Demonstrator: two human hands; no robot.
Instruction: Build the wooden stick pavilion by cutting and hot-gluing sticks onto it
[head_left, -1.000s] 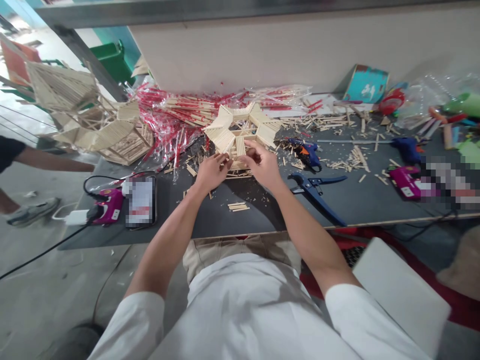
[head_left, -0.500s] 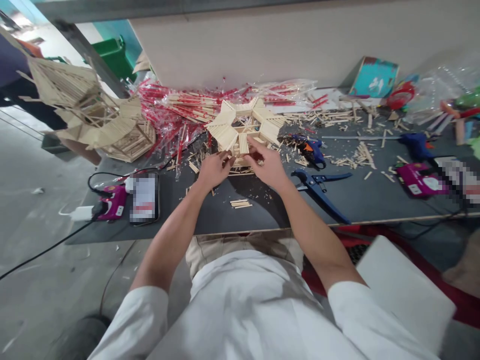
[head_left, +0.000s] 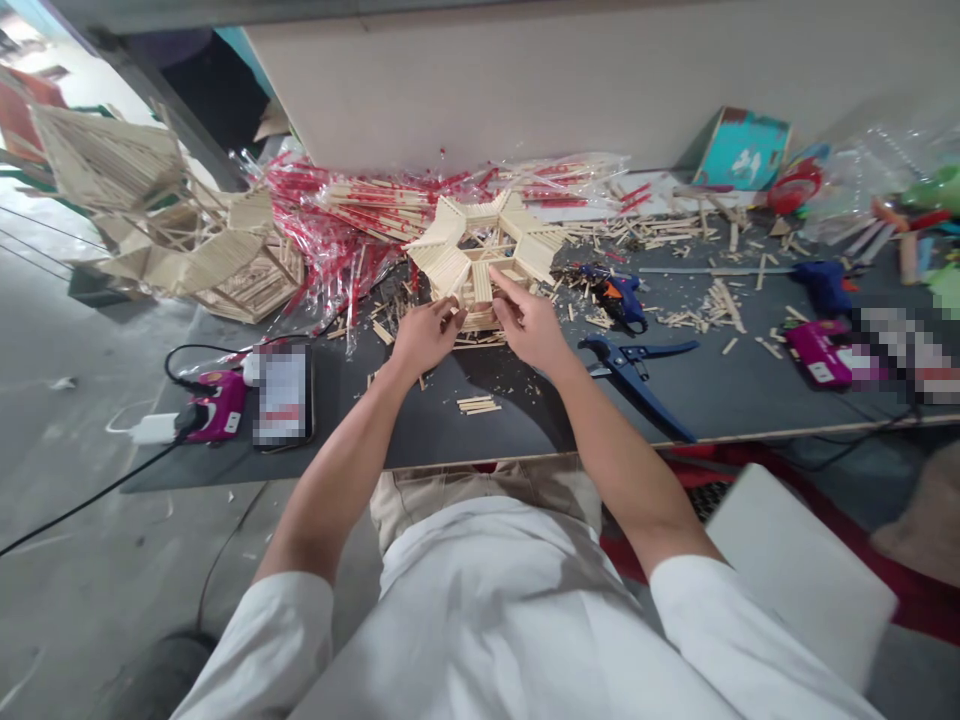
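A star-shaped model built of pale wooden sticks (head_left: 442,255) sits on the dark table, with slanted panels around an opening in its middle. My left hand (head_left: 421,338) is closed at its front left edge, thumb and fingertips together by the small front panel of sticks (head_left: 481,283). On the other side, my right hand (head_left: 541,332) grips the model's front; its index finger lies on that panel and the thumb presses lower down. Parts of the front are hidden behind my fingers. Several short sticks (head_left: 478,405) lie on the table nearer my body.
Right of the model are blue cutters (head_left: 637,380), a glue gun (head_left: 624,298) and another glue gun (head_left: 821,285). Red-and-clear wrapped sticks (head_left: 352,210) pile up behind. Left are a phone (head_left: 283,395), a purple power strip (head_left: 219,405) and a larger stick model (head_left: 240,265).
My right thumb and index finger have shifted slightly at the front panel. My left hand stays at the front left edge. The view has moved a little; a person at the far left has shifted.
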